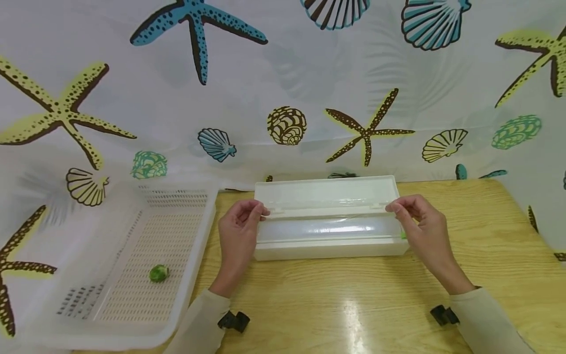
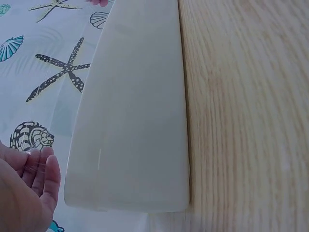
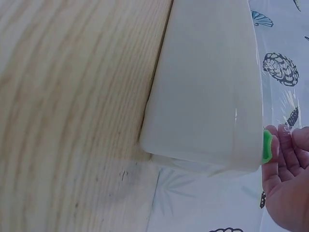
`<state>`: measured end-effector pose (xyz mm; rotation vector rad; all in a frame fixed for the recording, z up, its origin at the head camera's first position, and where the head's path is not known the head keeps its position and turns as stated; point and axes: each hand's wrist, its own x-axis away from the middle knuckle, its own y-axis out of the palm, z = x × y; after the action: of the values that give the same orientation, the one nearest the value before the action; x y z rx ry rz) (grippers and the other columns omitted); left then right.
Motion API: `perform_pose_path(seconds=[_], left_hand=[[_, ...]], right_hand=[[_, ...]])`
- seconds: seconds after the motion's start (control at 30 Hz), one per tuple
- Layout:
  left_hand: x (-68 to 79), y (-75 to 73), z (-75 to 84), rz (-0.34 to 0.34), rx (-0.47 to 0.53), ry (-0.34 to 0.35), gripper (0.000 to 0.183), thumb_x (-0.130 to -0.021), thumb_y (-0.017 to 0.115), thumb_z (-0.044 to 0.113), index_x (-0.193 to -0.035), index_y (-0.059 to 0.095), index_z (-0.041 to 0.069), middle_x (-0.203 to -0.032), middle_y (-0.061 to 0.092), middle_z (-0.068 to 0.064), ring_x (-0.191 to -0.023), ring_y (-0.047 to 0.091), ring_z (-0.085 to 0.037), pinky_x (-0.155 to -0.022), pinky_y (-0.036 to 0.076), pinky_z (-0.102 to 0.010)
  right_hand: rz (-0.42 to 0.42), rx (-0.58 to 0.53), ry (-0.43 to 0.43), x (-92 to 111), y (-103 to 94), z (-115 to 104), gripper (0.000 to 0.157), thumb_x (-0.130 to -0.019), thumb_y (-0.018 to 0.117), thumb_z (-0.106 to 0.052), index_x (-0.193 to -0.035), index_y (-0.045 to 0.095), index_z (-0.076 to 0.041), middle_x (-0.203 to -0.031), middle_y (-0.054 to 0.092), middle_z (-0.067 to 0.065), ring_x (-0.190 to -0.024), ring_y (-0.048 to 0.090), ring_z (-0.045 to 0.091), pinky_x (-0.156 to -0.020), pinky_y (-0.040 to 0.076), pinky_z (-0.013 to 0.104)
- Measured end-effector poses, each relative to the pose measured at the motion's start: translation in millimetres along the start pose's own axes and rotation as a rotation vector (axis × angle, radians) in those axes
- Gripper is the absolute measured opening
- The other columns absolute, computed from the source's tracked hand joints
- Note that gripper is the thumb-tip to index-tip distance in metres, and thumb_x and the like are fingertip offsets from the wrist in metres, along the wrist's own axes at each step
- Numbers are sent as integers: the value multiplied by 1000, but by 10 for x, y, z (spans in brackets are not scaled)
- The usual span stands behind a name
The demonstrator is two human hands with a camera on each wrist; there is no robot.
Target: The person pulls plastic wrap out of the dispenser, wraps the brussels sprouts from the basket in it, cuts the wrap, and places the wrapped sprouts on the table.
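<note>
A white cling film dispenser (image 1: 331,249) stands on the table with its lid (image 1: 327,191) tipped up at the back. Inside lies a shiny roll of cling film (image 1: 329,227). At the dispenser's left end, my left hand (image 1: 239,231) pinches clear film between thumb and fingers. My right hand (image 1: 422,233) pinches film in the same way at the right end, beside a small green slider (image 3: 267,146). In the left wrist view, faint film shows at the fingers of the left hand (image 2: 34,186). The film's edge between the hands is hard to make out.
A white perforated basket (image 1: 194,275) stands on the left, with one Brussels sprout (image 1: 158,273) in it. Behind the wooden table (image 1: 336,305) hangs a cloth (image 1: 247,88) printed with starfish and shells.
</note>
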<state>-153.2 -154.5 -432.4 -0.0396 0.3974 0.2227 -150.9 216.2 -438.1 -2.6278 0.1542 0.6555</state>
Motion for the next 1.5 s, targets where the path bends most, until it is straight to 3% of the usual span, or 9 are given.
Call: perform_pose_path(seconds=[0.23,0.5,0.87,1.13,1.37,1.5], left_hand=[[46,-30,32,8,13,0,11,-106,70,-2,-109,68,-13,-98,73,-25,-88,74,-22,-83,62,-29],[42,-27,71,16,7,20,12,-106,70,-3,-110,69,-13,-99,73,-26,-89,74,-18,-83,61,-27],[46,-29,197,14,17,49,13,-105,70,-3,-110,68,-15,-99,72,-27,-90,74,-17,-87,61,-27],[47,-42,256,30,-34,69,11,-105,72,0,-108,71,-10,-96,75,-19,-91,72,-21,-89,56,-27],[38,-52,312,39,-57,93,11,-105,73,2,-108,72,-8,-94,75,-13,-95,72,-25,-100,53,-34],[42,-58,347,35,-51,102,11,-105,74,2,-108,72,-9,-94,75,-15,-92,72,-24,-97,54,-31]], right_hand=[[2,-6,7,23,15,-53,7,-108,67,-1,-114,69,2,-108,79,10,-95,70,14,-84,52,11],[25,-18,-26,15,14,-67,7,-109,65,1,-115,69,3,-108,79,11,-101,69,4,-88,52,11],[55,7,-61,9,-13,-125,6,-109,66,1,-113,69,2,-106,79,10,-100,66,9,-89,47,16],[83,44,-67,-12,-22,-184,6,-108,67,0,-113,70,2,-109,77,11,-117,61,-2,-105,42,19],[98,60,-80,-10,-34,-274,5,-109,66,-1,-111,69,3,-108,77,10,-110,63,4,-98,44,19],[105,76,-94,-3,-46,-294,4,-108,66,2,-111,68,4,-107,77,10,-100,62,6,-88,44,18]])
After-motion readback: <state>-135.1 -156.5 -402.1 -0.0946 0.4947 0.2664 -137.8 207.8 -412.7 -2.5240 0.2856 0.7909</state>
